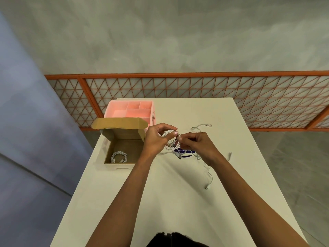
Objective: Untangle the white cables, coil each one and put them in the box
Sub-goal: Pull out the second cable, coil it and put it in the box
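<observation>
I am watching both hands working above the white table (160, 202). The left hand (156, 138) is gripping a white cable coil (169, 133), and the right hand (197, 145) is pinching its strand. Another coiled cable (119, 157) is lying inside the open cardboard box (128, 147) just left of the hands, while loose cables (208, 172) are trailing across the table on the right.

- I hold a coil (171, 135) between my left hand (155, 139) and right hand (197, 145).
- The box (128, 148) lies at 9 o'clock of it, another cable (119, 157) inside; the organiser (135, 113) stands behind.
- Loose cables (206, 187) lie at 1 and 4 o'clock.
</observation>
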